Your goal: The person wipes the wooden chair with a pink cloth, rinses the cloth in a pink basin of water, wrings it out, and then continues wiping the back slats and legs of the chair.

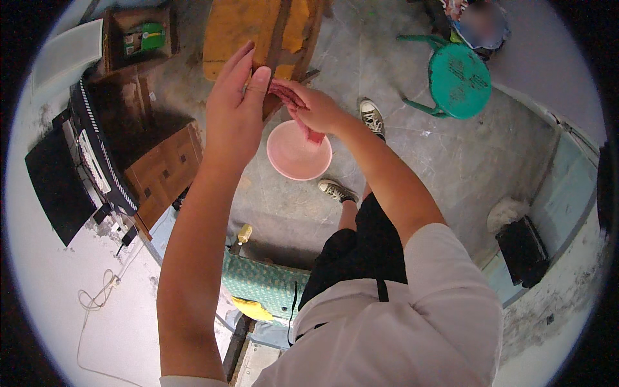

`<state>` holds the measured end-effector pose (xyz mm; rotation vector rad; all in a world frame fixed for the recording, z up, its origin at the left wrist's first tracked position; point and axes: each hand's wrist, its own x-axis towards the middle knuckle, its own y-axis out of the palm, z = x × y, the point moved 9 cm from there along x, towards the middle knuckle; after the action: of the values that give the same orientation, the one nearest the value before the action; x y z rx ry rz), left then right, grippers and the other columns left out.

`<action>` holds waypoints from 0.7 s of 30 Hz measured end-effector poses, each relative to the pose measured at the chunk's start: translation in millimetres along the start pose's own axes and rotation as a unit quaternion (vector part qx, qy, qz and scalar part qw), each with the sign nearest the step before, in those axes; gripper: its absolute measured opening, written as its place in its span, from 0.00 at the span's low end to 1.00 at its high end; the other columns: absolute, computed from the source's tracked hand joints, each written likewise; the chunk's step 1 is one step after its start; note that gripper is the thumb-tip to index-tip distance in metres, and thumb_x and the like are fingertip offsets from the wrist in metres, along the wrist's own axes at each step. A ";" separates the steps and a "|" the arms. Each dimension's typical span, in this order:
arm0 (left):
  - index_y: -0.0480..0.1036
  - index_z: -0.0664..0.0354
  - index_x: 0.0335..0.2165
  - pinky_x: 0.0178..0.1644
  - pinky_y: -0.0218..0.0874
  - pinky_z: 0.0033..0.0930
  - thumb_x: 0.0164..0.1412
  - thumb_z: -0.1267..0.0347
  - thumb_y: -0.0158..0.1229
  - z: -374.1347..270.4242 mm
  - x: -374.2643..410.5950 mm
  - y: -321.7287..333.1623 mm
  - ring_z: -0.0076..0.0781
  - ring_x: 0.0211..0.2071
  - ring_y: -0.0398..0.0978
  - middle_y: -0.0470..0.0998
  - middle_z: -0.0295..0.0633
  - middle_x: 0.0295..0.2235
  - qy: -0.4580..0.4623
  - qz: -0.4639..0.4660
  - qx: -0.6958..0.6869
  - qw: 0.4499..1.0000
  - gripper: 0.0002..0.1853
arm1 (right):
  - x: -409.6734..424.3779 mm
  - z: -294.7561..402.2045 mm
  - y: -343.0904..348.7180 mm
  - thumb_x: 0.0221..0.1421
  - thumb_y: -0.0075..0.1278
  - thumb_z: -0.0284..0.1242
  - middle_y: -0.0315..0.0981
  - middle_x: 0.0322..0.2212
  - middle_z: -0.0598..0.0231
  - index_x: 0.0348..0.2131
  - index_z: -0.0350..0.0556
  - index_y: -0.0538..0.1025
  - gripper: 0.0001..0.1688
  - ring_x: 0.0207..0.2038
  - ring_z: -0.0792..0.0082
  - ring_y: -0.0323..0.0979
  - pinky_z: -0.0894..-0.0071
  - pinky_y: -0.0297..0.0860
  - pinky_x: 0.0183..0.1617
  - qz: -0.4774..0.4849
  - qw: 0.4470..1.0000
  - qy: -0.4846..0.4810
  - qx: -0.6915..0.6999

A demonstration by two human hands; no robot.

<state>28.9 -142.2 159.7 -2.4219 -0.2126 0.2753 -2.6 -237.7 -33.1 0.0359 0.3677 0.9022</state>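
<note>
My right hand (316, 110) grips a folded red cloth (295, 101), one end of which hangs below the fingers. Raised beside it, my left hand (234, 106) has its thumb apart from its fingers, and nothing shows in its grasp. Both hands are at the near end of a worn orange-brown wooden piece of furniture (242, 34) with a dark strip along it; whether the left hand touches the wood cannot be made out. Below the cloth, a pink plastic basin (290, 162) stands on the concrete floor, near my sneakers.
A green round stool (459, 81) stands at upper right, near a patterned, partly blurred item (452, 12). To the left are a dark television (60, 186) and a brown wooden cabinet (167, 164). A green patterned cloth cover (266, 278) lies close behind me; a black object (522, 251) is at right.
</note>
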 end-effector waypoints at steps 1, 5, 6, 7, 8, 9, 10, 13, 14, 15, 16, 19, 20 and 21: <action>0.69 0.70 0.60 0.68 0.53 0.34 0.71 0.64 0.56 -0.7 -0.3 -1.3 0.38 0.64 0.65 0.69 0.50 0.63 -0.002 -0.004 0.001 1.000 0.26 | 11.3 -17.1 -3.0 0.60 0.36 0.09 0.68 0.62 0.61 0.68 0.54 0.60 0.41 0.63 0.66 0.68 0.70 0.66 0.62 0.005 1.000 0.020 -0.018; 0.69 0.71 0.58 0.62 0.60 0.35 0.72 0.62 0.53 -18.0 11.2 7.6 0.41 0.58 0.72 0.73 0.51 0.59 0.007 0.010 0.026 1.000 0.25 | 55.5 -90.9 -44.6 0.61 0.35 0.09 0.69 0.61 0.58 0.69 0.56 0.57 0.41 0.60 0.66 0.72 0.69 0.69 0.61 -0.075 0.987 -0.074 -0.124; 0.69 0.70 0.58 0.62 0.60 0.35 0.72 0.61 0.53 -24.1 19.2 16.2 0.41 0.57 0.72 0.73 0.51 0.58 0.006 0.031 0.022 0.999 0.25 | 64.4 -99.1 -53.5 0.59 0.37 0.09 0.65 0.63 0.54 0.68 0.56 0.58 0.42 0.59 0.64 0.73 0.68 0.72 0.59 -0.081 0.984 -0.155 -0.035; 0.70 0.70 0.58 0.61 0.61 0.35 0.72 0.61 0.53 -16.7 15.0 14.1 0.41 0.56 0.73 0.74 0.50 0.58 -0.017 0.032 0.023 0.999 0.25 | 61.5 -96.8 -38.9 0.59 0.38 0.09 0.64 0.64 0.54 0.68 0.54 0.59 0.41 0.60 0.63 0.72 0.67 0.71 0.61 -0.049 0.997 -0.052 0.016; 0.70 0.70 0.58 0.60 0.61 0.35 0.72 0.61 0.53 -1.8 1.3 3.1 0.41 0.56 0.73 0.74 0.50 0.57 -0.035 0.011 0.014 0.999 0.25 | 46.9 -66.1 -13.1 0.58 0.39 0.09 0.63 0.64 0.53 0.67 0.52 0.60 0.41 0.60 0.63 0.71 0.67 0.70 0.62 0.010 0.997 0.056 0.059; 0.70 0.70 0.57 0.60 0.62 0.35 0.72 0.61 0.53 2.3 -2.2 -0.8 0.41 0.56 0.74 0.74 0.51 0.57 -0.034 0.003 -0.001 0.999 0.25 | 30.9 -35.1 -2.3 0.58 0.40 0.09 0.63 0.64 0.53 0.67 0.50 0.60 0.40 0.61 0.63 0.70 0.66 0.68 0.64 0.033 0.992 0.084 0.086; 0.70 0.70 0.57 0.60 0.62 0.35 0.72 0.61 0.54 3.6 -2.6 -2.4 0.42 0.55 0.74 0.74 0.51 0.57 -0.026 -0.001 -0.017 1.000 0.25 | 13.9 -4.7 4.0 0.58 0.40 0.10 0.62 0.64 0.53 0.67 0.49 0.61 0.39 0.61 0.63 0.70 0.65 0.67 0.65 0.047 0.986 0.112 0.112; 0.70 0.70 0.56 0.60 0.62 0.34 0.72 0.61 0.54 -1.7 2.8 -0.6 0.43 0.55 0.74 0.75 0.52 0.56 -0.006 0.000 0.023 1.000 0.25 | -21.4 72.9 10.8 0.59 0.43 0.12 0.64 0.62 0.55 0.66 0.48 0.62 0.37 0.59 0.65 0.71 0.65 0.66 0.65 0.028 0.986 -0.019 0.163; 0.70 0.70 0.56 0.60 0.62 0.34 0.72 0.61 0.54 -2.5 3.2 -1.1 0.43 0.55 0.74 0.75 0.52 0.56 0.000 -0.007 0.031 0.999 0.25 | -35.1 91.3 16.3 0.60 0.44 0.12 0.66 0.60 0.55 0.66 0.49 0.62 0.36 0.56 0.65 0.73 0.65 0.68 0.63 0.020 0.984 -0.043 0.174; 0.70 0.71 0.56 0.60 0.62 0.34 0.72 0.61 0.54 -4.4 4.0 0.7 0.44 0.55 0.74 0.75 0.52 0.55 0.007 -0.011 0.041 0.999 0.24 | -38.3 92.5 14.9 0.60 0.45 0.13 0.69 0.57 0.57 0.65 0.51 0.63 0.36 0.55 0.66 0.73 0.66 0.69 0.61 -0.005 0.987 -0.066 0.146; 0.70 0.71 0.56 0.60 0.61 0.34 0.72 0.61 0.54 -5.9 4.4 1.0 0.44 0.55 0.74 0.75 0.53 0.55 0.012 -0.016 0.050 0.999 0.24 | -41.1 94.3 13.6 0.60 0.47 0.15 0.71 0.55 0.58 0.65 0.52 0.63 0.36 0.54 0.67 0.74 0.67 0.70 0.60 -0.030 0.989 -0.088 0.115; 0.70 0.71 0.55 0.60 0.61 0.34 0.72 0.60 0.54 -6.6 2.8 -1.4 0.45 0.56 0.73 0.75 0.52 0.55 0.003 -0.006 0.031 1.000 0.25 | -20.4 67.9 10.0 0.60 0.47 0.14 0.72 0.55 0.57 0.65 0.48 0.63 0.36 0.59 0.66 0.70 0.67 0.65 0.65 -0.020 0.995 -0.085 0.046; 0.70 0.71 0.55 0.60 0.61 0.34 0.72 0.60 0.54 -4.5 1.6 -2.9 0.45 0.56 0.73 0.75 0.52 0.55 0.001 -0.010 0.033 0.999 0.25 | -12.4 49.4 6.9 0.59 0.46 0.13 0.72 0.55 0.58 0.65 0.49 0.63 0.36 0.54 0.66 0.72 0.67 0.69 0.58 -0.008 0.998 -0.031 0.056; 0.70 0.71 0.55 0.60 0.61 0.34 0.72 0.60 0.54 -0.2 -0.8 -5.1 0.45 0.55 0.74 0.75 0.52 0.55 -0.004 -0.014 0.038 0.999 0.25 | -4.8 29.5 3.4 0.58 0.45 0.12 0.72 0.56 0.59 0.65 0.50 0.64 0.37 0.49 0.66 0.75 0.68 0.73 0.51 0.007 0.998 0.023 0.066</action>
<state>27.8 -138.6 163.2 -2.3414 -0.2359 0.2751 1.7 -235.6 -3.3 0.1404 0.4703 0.8920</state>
